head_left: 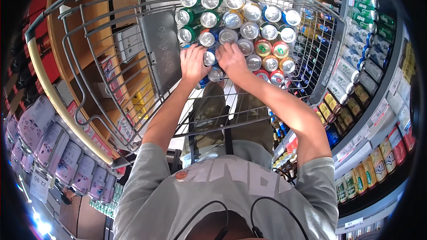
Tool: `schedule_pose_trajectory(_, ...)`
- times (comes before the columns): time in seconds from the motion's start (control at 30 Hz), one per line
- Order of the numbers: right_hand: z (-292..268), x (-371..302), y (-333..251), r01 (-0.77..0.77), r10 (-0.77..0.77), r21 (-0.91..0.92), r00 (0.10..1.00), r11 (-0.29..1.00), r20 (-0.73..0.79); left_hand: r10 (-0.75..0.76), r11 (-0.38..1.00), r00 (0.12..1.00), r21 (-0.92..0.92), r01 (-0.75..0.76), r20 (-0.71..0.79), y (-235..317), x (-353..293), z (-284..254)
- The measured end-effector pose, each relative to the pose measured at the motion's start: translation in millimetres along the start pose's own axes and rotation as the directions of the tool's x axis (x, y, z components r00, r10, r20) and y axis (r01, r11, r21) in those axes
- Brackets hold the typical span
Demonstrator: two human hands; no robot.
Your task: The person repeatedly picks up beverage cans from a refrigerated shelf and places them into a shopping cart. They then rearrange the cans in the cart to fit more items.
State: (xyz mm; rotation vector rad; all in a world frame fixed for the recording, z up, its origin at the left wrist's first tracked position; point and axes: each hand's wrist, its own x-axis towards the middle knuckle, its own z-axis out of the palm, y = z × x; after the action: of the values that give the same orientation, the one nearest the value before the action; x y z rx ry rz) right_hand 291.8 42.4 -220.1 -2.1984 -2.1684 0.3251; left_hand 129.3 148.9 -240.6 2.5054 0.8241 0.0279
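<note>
Grey lettered shirt (pixel 231 178) | left fingers (pixel 191 54), right fingers (pixel 225 52) flank can (pixel 209 58) | grip unclear

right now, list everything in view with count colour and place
cans: about twenty-five, silver-topped, in cart
cart: one, grey, centre
handle: one, pale yellow, cart's left
panel: one, grey, inside cart left
shelf cans: many, mixed colours, right
wooden shelving: one, tan, upper left
packages: several, lilac, lower left
price tags: several, white, both sides
trousers: one pair, olive, beyond cart wires
shirt: one, grey-green, bottom centre
left grip: one, bare, at near cans
right grip: one, bare, beside it
</note>
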Motion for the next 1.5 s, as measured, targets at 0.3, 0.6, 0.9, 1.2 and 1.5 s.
schedule_pose_trajectory(0.3,-0.1,-8.9,11.7,-0.003,0.028,0.216,0.993,0.976,-0.115,-0.005,1.0,0.994,-0.009,0.004,-0.107,-0.3,3.1,10.4)
schedule_pose_trajectory(0.6,-1.3,-16.4,14.1,-0.088,0.136,0.344,0.984,0.935,-0.117,-0.183,0.983,0.98,-0.043,0.18,-0.081,24.3,20.7,12.4)
schedule_pose_trajectory(0.9,10.6,-16.2,8.8,-0.224,0.323,0.396,0.924,0.89,-0.203,-0.007,0.985,1.0,-0.174,0.004,-0.02,8.5,1.9,-23.2)
schedule_pose_trajectory(1.2,-6.3,-15.5,3.9,-0.271,0.405,0.452,0.885,0.85,-0.229,0.084,0.983,0.989,0.154,-0.102,0.122,-17.8,-36.8,-31.9)
schedule_pose_trajectory(1.5,-8.7,-48.3,-75.5,-0.535,0.5,0.516,0.191,-0.669,0.845,0.157,0.98,0.97,0.091,-0.176,0.186,9.9,-37.8,-31.4)
